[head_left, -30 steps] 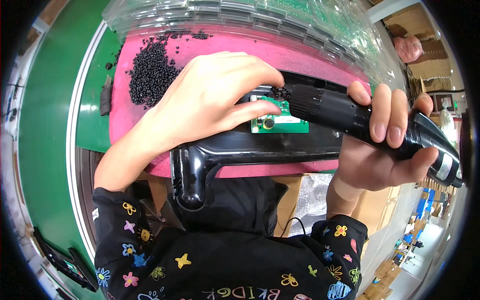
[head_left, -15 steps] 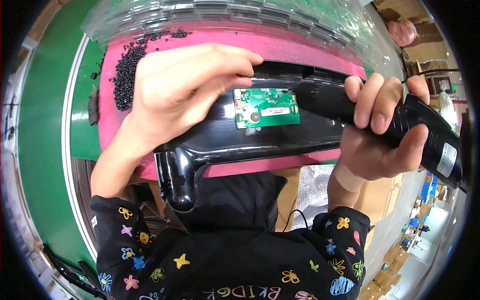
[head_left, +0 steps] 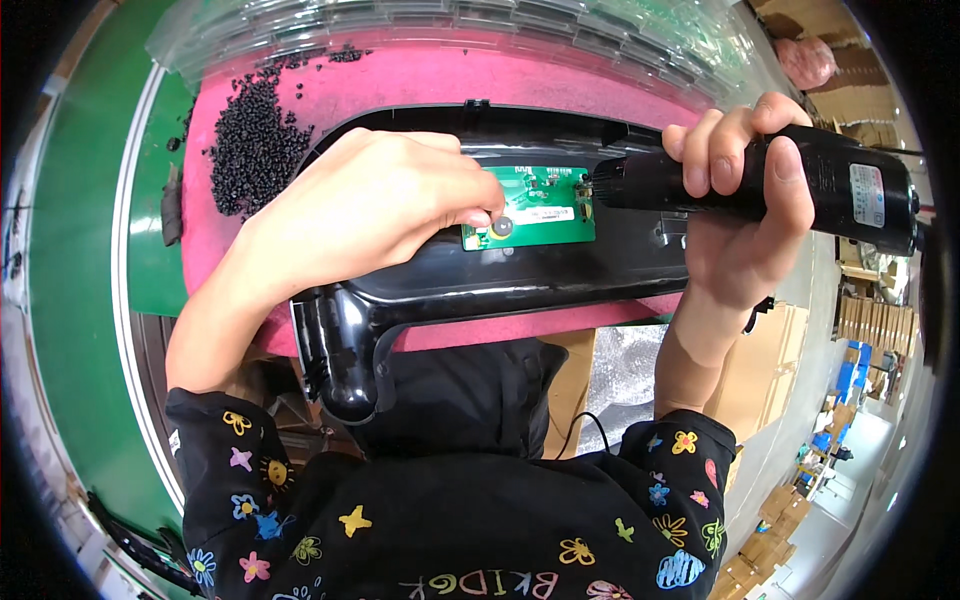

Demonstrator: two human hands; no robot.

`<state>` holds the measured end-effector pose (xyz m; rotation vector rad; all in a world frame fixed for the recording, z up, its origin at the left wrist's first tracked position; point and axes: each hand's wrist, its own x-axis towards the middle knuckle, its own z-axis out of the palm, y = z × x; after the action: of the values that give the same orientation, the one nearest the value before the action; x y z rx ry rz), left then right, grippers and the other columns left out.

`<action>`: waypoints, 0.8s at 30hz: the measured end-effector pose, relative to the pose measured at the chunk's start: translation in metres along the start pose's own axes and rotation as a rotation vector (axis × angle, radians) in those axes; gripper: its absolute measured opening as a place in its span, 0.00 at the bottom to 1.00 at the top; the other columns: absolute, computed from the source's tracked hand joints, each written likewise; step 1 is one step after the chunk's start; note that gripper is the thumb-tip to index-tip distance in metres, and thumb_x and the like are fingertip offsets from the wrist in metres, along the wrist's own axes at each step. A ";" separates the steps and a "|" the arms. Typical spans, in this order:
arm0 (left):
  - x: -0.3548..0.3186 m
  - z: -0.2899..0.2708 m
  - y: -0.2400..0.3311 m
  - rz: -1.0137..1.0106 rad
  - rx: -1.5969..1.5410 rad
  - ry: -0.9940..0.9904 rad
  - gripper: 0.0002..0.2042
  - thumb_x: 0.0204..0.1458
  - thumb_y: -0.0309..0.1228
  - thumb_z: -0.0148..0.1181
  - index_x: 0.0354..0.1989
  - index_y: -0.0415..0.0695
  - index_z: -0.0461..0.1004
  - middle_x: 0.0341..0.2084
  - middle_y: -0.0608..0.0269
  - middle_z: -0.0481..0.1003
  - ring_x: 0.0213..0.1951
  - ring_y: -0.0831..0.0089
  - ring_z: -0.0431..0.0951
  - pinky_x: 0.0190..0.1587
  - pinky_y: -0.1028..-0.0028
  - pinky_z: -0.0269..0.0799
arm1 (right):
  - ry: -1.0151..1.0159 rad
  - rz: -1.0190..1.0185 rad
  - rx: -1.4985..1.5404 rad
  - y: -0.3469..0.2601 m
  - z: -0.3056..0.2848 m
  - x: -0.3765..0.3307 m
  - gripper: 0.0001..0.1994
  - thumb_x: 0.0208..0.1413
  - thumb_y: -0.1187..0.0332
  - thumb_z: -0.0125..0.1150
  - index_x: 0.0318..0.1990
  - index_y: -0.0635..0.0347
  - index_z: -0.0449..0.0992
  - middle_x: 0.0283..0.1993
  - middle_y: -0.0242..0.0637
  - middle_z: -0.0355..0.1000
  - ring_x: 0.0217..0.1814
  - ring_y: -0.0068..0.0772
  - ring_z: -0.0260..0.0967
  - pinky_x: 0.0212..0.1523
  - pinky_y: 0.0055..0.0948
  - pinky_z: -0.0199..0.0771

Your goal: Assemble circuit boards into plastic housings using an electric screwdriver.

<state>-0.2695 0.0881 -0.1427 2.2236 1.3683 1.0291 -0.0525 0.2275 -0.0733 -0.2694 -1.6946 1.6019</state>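
A glossy black plastic housing (head_left: 500,285) lies with its hollow side up in front of me, a rounded arm at its left end pointing toward me. Inside it sits a green circuit board (head_left: 548,230) with a white label strip and a small round black part. My right hand (head_left: 735,190) is wrapped round a black electric screwdriver (head_left: 850,190), its nose at the board's right edge. The tip's exact contact is too small to tell. My left hand (head_left: 370,200) has its fingers curled closed at the board's left end, covering that corner; whatever they pinch is hidden.
The housing rests on a pink mat (head_left: 400,85). A heap of small black parts (head_left: 255,145) lies on its left side. Clear plastic trays (head_left: 480,30) are stacked along the back. Cardboard (head_left: 770,370) stands at the lower right.
The screwdriver has swung more level, and its nose has come to the board's right edge. My left hand has dropped from the housing's far rim to the board's left end.
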 end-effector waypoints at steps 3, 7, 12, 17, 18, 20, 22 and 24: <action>-0.001 0.000 0.003 0.006 0.019 -0.023 0.06 0.49 0.25 0.64 0.35 0.40 0.77 0.33 0.60 0.81 0.33 0.61 0.80 0.35 0.65 0.77 | 0.045 -0.032 0.059 0.000 0.003 0.001 0.09 0.61 0.66 0.54 0.42 0.62 0.67 0.24 0.34 0.65 0.25 0.27 0.62 0.36 0.34 0.67; -0.001 0.000 0.005 -0.033 0.026 -0.054 0.05 0.50 0.25 0.64 0.34 0.40 0.77 0.33 0.60 0.81 0.35 0.61 0.81 0.36 0.65 0.77 | -0.029 0.029 -0.045 -0.003 -0.001 0.003 0.13 0.63 0.60 0.51 0.47 0.60 0.68 0.26 0.31 0.61 0.28 0.27 0.59 0.44 0.36 0.69; -0.001 -0.002 0.005 -0.118 -0.005 -0.081 0.05 0.51 0.24 0.63 0.34 0.38 0.76 0.33 0.58 0.81 0.37 0.58 0.82 0.38 0.65 0.78 | -0.171 0.065 -0.061 0.001 -0.006 0.020 0.15 0.63 0.59 0.51 0.47 0.62 0.69 0.25 0.28 0.61 0.26 0.25 0.58 0.42 0.35 0.68; 0.000 -0.004 0.003 -0.206 -0.081 -0.104 0.04 0.52 0.24 0.62 0.33 0.36 0.75 0.36 0.54 0.82 0.39 0.54 0.83 0.40 0.64 0.79 | -0.306 0.058 0.035 0.010 -0.010 0.026 0.16 0.63 0.58 0.49 0.49 0.62 0.70 0.24 0.27 0.61 0.26 0.23 0.57 0.37 0.31 0.62; 0.002 -0.005 0.004 -0.211 -0.083 -0.102 0.04 0.52 0.24 0.62 0.33 0.36 0.75 0.36 0.54 0.82 0.39 0.54 0.83 0.40 0.64 0.79 | -0.348 0.040 0.058 0.012 -0.010 0.026 0.17 0.64 0.58 0.49 0.49 0.62 0.70 0.24 0.26 0.61 0.25 0.22 0.57 0.36 0.30 0.60; 0.004 -0.006 0.005 -0.283 -0.090 -0.162 0.04 0.52 0.23 0.62 0.32 0.35 0.75 0.36 0.54 0.82 0.39 0.54 0.83 0.41 0.64 0.79 | -0.327 0.026 0.043 0.014 -0.010 0.024 0.18 0.64 0.57 0.49 0.50 0.63 0.69 0.24 0.26 0.61 0.25 0.22 0.56 0.35 0.30 0.58; 0.004 -0.005 0.003 -0.265 -0.086 -0.147 0.04 0.52 0.23 0.62 0.32 0.35 0.75 0.36 0.53 0.82 0.39 0.54 0.83 0.41 0.64 0.79 | -0.303 0.009 0.026 0.015 -0.010 0.023 0.19 0.64 0.57 0.49 0.51 0.63 0.69 0.23 0.25 0.60 0.25 0.22 0.56 0.34 0.29 0.57; 0.003 -0.005 0.003 -0.248 -0.079 -0.132 0.04 0.51 0.22 0.62 0.32 0.34 0.75 0.36 0.53 0.82 0.39 0.54 0.83 0.41 0.64 0.79 | -0.215 0.065 0.051 0.017 -0.010 0.023 0.20 0.63 0.57 0.50 0.54 0.64 0.69 0.23 0.25 0.60 0.24 0.22 0.55 0.34 0.30 0.56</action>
<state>-0.2706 0.0889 -0.1368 1.9674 1.4722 0.8201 -0.0672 0.2525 -0.0811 -0.1313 -1.8185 1.7716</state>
